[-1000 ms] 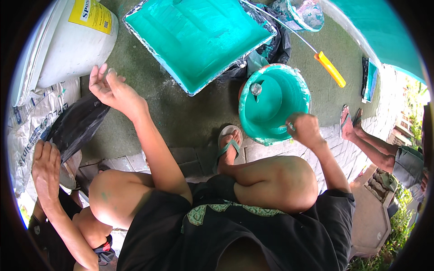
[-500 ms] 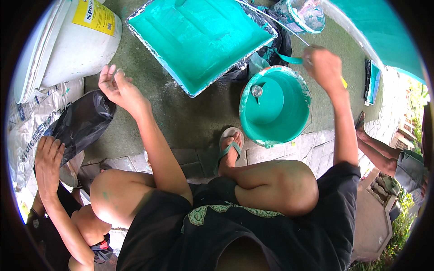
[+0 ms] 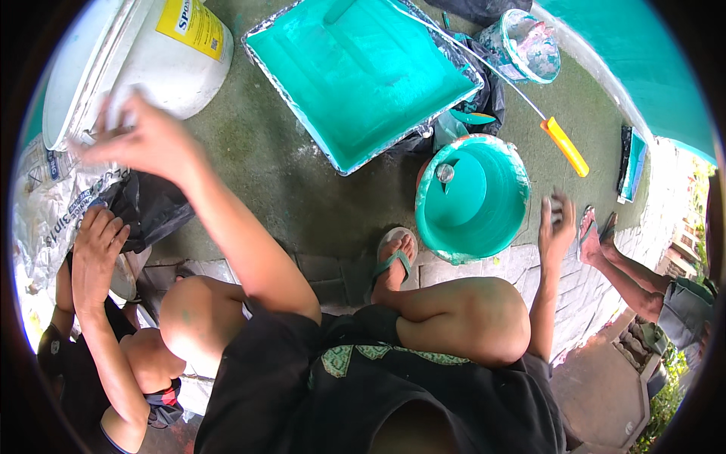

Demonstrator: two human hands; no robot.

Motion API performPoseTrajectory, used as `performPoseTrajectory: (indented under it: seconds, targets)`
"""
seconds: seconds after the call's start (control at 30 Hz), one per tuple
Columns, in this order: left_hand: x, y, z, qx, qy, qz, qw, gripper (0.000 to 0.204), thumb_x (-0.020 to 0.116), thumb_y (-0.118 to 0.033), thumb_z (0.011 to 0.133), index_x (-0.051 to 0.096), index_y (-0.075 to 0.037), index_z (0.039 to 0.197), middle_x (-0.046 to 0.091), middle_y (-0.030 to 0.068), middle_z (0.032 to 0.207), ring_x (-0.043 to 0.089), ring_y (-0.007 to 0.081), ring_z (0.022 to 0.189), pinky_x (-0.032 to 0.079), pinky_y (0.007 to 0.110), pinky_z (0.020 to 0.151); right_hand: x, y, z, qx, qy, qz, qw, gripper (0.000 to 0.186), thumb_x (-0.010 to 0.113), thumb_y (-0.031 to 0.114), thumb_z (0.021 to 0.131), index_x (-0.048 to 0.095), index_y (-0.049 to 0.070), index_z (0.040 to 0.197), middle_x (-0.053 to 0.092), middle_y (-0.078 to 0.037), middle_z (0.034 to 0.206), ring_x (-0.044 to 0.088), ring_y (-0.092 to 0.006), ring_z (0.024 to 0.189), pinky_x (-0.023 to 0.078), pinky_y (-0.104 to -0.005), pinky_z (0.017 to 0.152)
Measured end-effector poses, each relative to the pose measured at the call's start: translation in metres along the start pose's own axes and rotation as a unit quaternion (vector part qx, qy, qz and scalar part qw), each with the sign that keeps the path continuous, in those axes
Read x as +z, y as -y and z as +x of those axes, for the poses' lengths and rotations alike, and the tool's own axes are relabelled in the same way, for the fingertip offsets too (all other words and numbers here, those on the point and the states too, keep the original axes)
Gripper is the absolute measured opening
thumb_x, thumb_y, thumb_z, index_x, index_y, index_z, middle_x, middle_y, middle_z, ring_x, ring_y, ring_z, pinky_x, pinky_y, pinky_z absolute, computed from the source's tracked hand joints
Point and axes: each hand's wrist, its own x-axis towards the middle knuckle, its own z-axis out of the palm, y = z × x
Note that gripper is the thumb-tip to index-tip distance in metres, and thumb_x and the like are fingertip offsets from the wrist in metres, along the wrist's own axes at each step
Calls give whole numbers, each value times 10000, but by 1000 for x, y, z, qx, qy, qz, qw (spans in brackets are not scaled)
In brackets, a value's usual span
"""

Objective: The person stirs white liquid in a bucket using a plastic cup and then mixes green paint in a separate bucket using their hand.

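Observation:
My left hand (image 3: 151,144) is raised in front of the white bucket (image 3: 170,72), above a printed plastic sack (image 3: 49,219). Its fingers are apart and blurred, with nothing seen in them. Right of the teal paint bucket (image 3: 513,181) is my right hand (image 3: 558,225), empty, fingers loosely curled and apart. Teal paint and a small round clear object (image 3: 445,173) are inside that bucket. A paint roller's orange handle (image 3: 566,147) lies beyond my right hand, its thin metal rod running back to the large teal-coated paint tray (image 3: 363,76).
At the left, a co-worker's hand (image 3: 98,253) is at a black plastic bag (image 3: 155,208). A smaller paint-smeared bucket (image 3: 529,47) stands near the teal wall (image 3: 643,60). Another tray (image 3: 631,163) is at the right, near another person's feet (image 3: 594,238).
My right hand has let go of the roller handle and drawn back toward me. My left hand has moved left, toward the white bucket and sack.

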Motion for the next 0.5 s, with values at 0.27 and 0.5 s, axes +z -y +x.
performPoseTrajectory:
  seconds: [0.27, 0.5]
  targets:
    - [-6, 27, 33, 1, 2, -63, 998, 335, 597, -87, 911, 451, 17, 1193, 524, 125, 953, 555, 212, 829, 505, 330, 753, 13, -42, -91, 318, 167, 376, 854, 579, 531, 497, 982, 546, -39, 1199, 649, -133, 966, 632, -192, 855, 532, -322, 748]
    - [7, -57, -174, -92, 555, -73, 823, 162, 580, -7, 882, 638, -55, 1026, 633, 36, 734, 557, 92, 606, 439, 280, 569, 22, -15, -64, 65, -77, 25, 995, 398, 735, 257, 881, 543, -5, 1109, 608, -99, 948, 594, -178, 787, 494, -300, 700]
